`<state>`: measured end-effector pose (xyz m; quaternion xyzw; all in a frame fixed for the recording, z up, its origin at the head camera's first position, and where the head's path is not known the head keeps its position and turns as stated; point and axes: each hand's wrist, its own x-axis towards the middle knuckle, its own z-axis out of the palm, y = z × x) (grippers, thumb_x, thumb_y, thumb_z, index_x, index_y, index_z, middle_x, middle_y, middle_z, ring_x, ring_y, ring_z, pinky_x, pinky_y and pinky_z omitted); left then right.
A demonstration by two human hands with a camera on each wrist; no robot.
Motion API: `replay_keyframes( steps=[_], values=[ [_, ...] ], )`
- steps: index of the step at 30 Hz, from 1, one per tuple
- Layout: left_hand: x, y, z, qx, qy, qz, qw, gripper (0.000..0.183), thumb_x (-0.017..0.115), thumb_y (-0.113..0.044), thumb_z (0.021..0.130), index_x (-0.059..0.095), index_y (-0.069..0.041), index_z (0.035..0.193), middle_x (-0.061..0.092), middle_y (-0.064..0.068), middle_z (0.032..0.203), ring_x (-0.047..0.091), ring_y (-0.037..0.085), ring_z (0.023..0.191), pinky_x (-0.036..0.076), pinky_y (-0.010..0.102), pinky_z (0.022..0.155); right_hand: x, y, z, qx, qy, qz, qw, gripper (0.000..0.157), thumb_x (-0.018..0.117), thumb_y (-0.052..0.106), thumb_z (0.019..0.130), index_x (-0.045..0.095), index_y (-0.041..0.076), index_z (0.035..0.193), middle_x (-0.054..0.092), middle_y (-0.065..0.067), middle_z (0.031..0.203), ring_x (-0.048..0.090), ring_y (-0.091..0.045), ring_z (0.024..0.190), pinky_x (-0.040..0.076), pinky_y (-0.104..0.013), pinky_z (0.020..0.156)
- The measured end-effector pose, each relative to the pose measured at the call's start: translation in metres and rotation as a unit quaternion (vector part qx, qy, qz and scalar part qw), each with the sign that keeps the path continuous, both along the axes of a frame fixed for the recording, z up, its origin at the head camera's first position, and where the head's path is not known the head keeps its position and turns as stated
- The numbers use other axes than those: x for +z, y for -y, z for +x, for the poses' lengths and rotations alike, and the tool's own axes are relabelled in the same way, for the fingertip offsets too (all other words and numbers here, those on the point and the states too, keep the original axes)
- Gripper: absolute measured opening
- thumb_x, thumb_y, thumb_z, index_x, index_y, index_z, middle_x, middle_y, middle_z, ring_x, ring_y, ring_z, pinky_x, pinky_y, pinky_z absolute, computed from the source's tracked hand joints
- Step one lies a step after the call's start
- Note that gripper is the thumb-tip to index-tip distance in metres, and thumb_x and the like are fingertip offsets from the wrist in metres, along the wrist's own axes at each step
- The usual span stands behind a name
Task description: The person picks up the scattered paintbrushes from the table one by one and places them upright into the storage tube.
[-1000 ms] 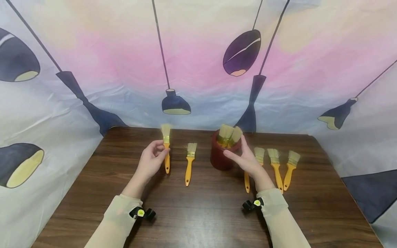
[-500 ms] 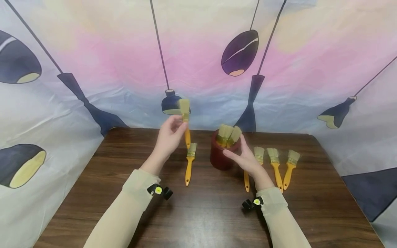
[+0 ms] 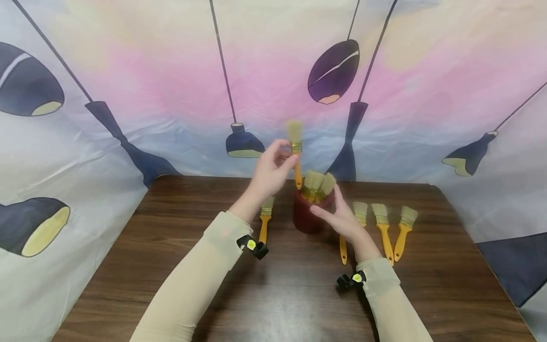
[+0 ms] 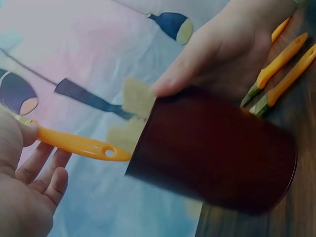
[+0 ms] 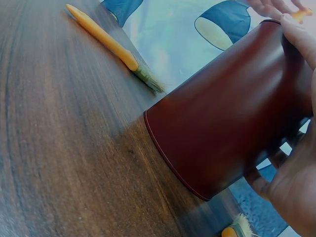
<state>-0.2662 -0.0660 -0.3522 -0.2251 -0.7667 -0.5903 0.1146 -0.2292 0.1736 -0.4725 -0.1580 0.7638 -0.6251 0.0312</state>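
Raised by the far side of the table, my left hand (image 3: 270,167) pinches a flat paintbrush (image 3: 297,170) with a yellow handle, bristles pointing up. In the left wrist view the handle's tip overlaps the rim of a dark red cup (image 4: 217,153). My right hand (image 3: 345,221) is wrapped round the cup's right side, its thumb at the front near the rim. Several paintbrushes (image 3: 314,181) stand in the cup, bristles up; their handles are mostly hidden inside it.
One paintbrush (image 3: 264,229) lies on the brown wooden table (image 3: 295,294) left of the cup, partly behind my left wrist. To the right lie more paintbrushes (image 3: 384,232), one partly covered by my right hand. A printed cloth (image 3: 171,95) hangs behind the table.
My left hand has lifted its paintbrush from the table's left part and carried it right, to just above the cup's rim. My right hand keeps holding the cup in place.
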Motion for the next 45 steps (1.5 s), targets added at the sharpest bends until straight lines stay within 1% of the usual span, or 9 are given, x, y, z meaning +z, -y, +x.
replay_keyframes(
  steps=[4,7,9,14,19,22,28,35,45],
  values=[
    [-0.005,-0.016,0.001,-0.018,-0.007,-0.009,0.9998,0.026,0.066,-0.011,0.110,0.063,-0.001,0.134,0.076,0.018,0.112,0.076,0.034,0.095,0.063,0.042,0.088,0.000,-0.001,0.001,0.000,-0.002,0.003,1.000,0.104,0.078,0.026,0.102,0.006,0.025,0.176,0.034,-0.014,0.172,0.040,-0.032,0.155,0.028,-0.056,0.129],
    [-0.010,-0.024,0.002,-0.025,-0.018,-0.051,0.9982,0.024,0.067,-0.015,0.110,0.066,-0.003,0.131,0.077,0.015,0.111,0.075,0.031,0.094,0.063,0.038,0.084,0.000,-0.001,0.001,-0.001,-0.002,0.005,1.000,0.101,0.078,0.025,0.102,0.009,0.025,0.176,0.042,-0.015,0.166,0.049,-0.032,0.148,0.035,-0.053,0.126],
    [-0.014,-0.027,0.004,-0.028,-0.026,-0.092,0.9951,0.023,0.069,-0.016,0.110,0.069,-0.004,0.130,0.078,0.012,0.111,0.075,0.026,0.095,0.062,0.035,0.086,0.001,-0.001,0.001,0.003,-0.002,0.003,1.000,0.100,0.078,0.023,0.103,0.010,0.025,0.175,0.048,-0.017,0.161,0.056,-0.033,0.141,0.042,-0.046,0.122],
    [-0.022,-0.029,0.008,-0.040,-0.037,-0.200,0.9782,0.021,0.073,-0.020,0.107,0.075,-0.008,0.125,0.080,0.005,0.111,0.075,0.019,0.099,0.061,0.034,0.088,0.002,-0.001,0.001,0.010,-0.004,0.008,1.000,0.095,0.078,0.024,0.103,0.014,0.026,0.174,0.055,-0.018,0.151,0.064,-0.032,0.129,0.052,-0.028,0.107],
    [-0.028,-0.029,0.008,-0.043,-0.074,-0.292,0.9526,0.021,0.074,-0.021,0.106,0.080,-0.010,0.123,0.081,0.004,0.117,0.074,0.024,0.110,0.053,0.044,0.106,0.002,-0.001,0.001,0.015,-0.005,0.002,1.000,0.090,0.077,0.023,0.104,0.018,0.027,0.172,0.052,-0.014,0.154,0.061,-0.032,0.132,0.053,-0.027,0.105],
    [-0.029,-0.029,0.008,-0.040,-0.096,-0.311,0.9445,0.023,0.075,-0.019,0.105,0.079,-0.008,0.124,0.081,0.005,0.118,0.072,0.026,0.113,0.048,0.049,0.113,0.002,-0.001,0.001,0.019,-0.005,-0.003,1.000,0.091,0.077,0.022,0.104,0.017,0.027,0.172,0.050,-0.013,0.156,0.060,-0.031,0.134,0.053,-0.027,0.105],
    [-0.033,-0.030,0.008,-0.015,-0.093,-0.279,0.9557,0.024,0.078,-0.013,0.103,0.076,-0.006,0.126,0.076,0.007,0.116,0.068,0.024,0.112,0.053,0.045,0.105,0.000,-0.002,0.000,0.015,-0.011,0.002,1.000,0.089,0.077,0.022,0.104,0.019,0.023,0.171,0.053,-0.017,0.151,0.061,-0.032,0.128,0.052,-0.027,0.104],
    [-0.036,-0.031,0.008,0.025,-0.088,-0.258,0.9617,0.030,0.080,-0.012,0.100,0.072,-0.008,0.128,0.070,0.008,0.111,0.065,0.024,0.105,0.055,0.041,0.092,0.000,-0.001,0.001,0.013,-0.005,0.006,1.000,0.090,0.077,0.024,0.104,0.017,0.024,0.172,0.053,-0.016,0.152,0.061,-0.031,0.131,0.050,-0.031,0.109],
    [-0.034,-0.019,0.009,0.014,-0.086,-0.222,0.9711,0.036,0.080,-0.017,0.101,0.071,-0.008,0.134,0.070,0.008,0.113,0.066,0.023,0.103,0.057,0.038,0.090,0.000,0.000,0.001,0.006,0.002,0.006,1.000,0.093,0.077,0.023,0.103,0.016,0.025,0.172,0.050,-0.016,0.156,0.057,-0.033,0.136,0.045,-0.048,0.117]
  ],
)
